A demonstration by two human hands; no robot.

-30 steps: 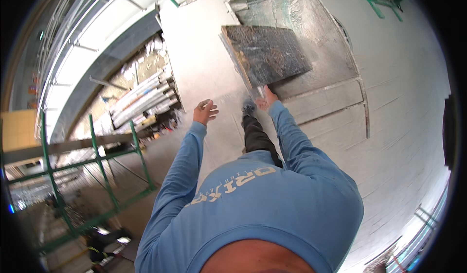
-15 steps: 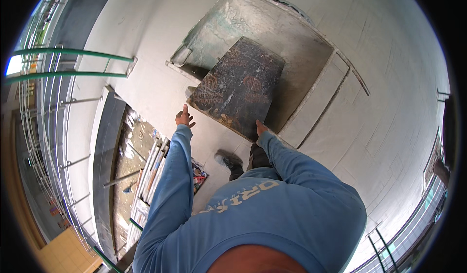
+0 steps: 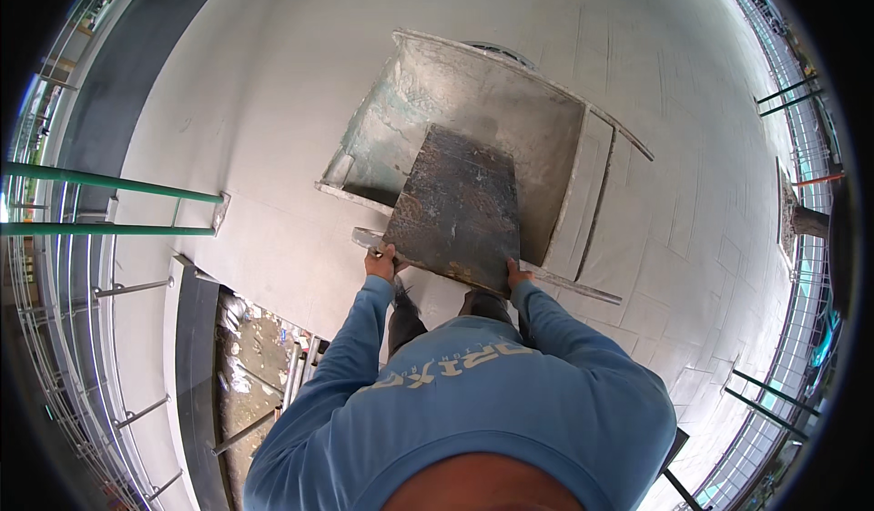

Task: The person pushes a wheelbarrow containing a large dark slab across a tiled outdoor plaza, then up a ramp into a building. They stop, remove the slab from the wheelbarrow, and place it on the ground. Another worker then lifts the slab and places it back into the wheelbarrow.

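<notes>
A dark, scuffed rectangular board with worn reddish print lies slanting over the near side of a dirty, plaster-smeared handcart tray. My left hand grips the board at its near left corner, fingers curled under and thumb on the edge. At the near right corner, my right hand is closed on the board's edge, its fingers partly hidden underneath. The board covers part of the tray's inside and its near wall. My feet are mostly hidden below the board.
Part of a wheel shows past the tray's far side. Cart handles stick out to the right. Green rails reach in from the left. Near left, a dark-edged opening shows rubble and pipes. Pale floor surrounds the cart.
My left hand, apart from the board with fingers spread before, now grips its near left corner. The board sits turned and closer to me, with my right hand still at its near right corner.
</notes>
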